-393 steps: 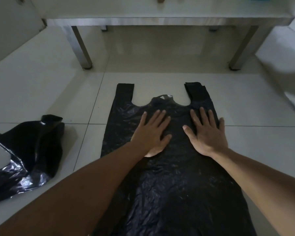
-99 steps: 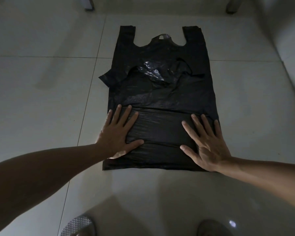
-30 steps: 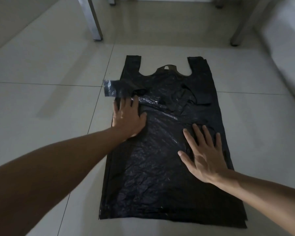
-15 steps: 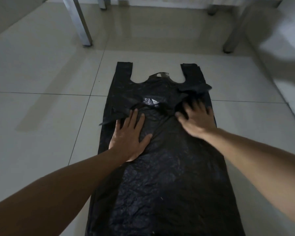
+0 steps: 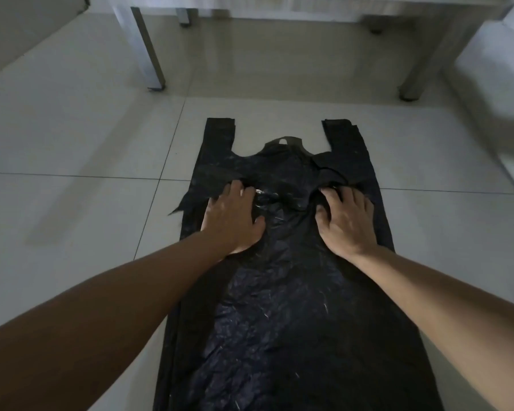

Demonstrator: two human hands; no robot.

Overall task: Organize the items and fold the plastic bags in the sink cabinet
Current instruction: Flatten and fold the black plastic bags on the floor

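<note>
A black plastic bag lies flat on the tiled floor, stretched lengthwise away from the person, with its two handle straps at the far end pointing toward the metal legs of a bench. The bag's near end runs out of view at the bottom edge. A second layer of black plastic shows on top of the bag around its upper middle, with a torn-looking flap sticking out past the bag's left edge and a crumpled fold just right of the bag's centre line.

The left hand rests palm down on the left half of the bag, just below the straps, its fingers laid close together and bent at the tips into the wrinkled plastic; whether it pinches the film or only presses it I cannot tell. The right hand sits on the right half of the bag, level with the left one, its fingers curled and digging into the crumpled fold, gathering the plastic under the fingertips. Both forearms reach in from the bottom corners and cross over the bag's lower half. The two hands are apart, with bare bag between them.
</note>
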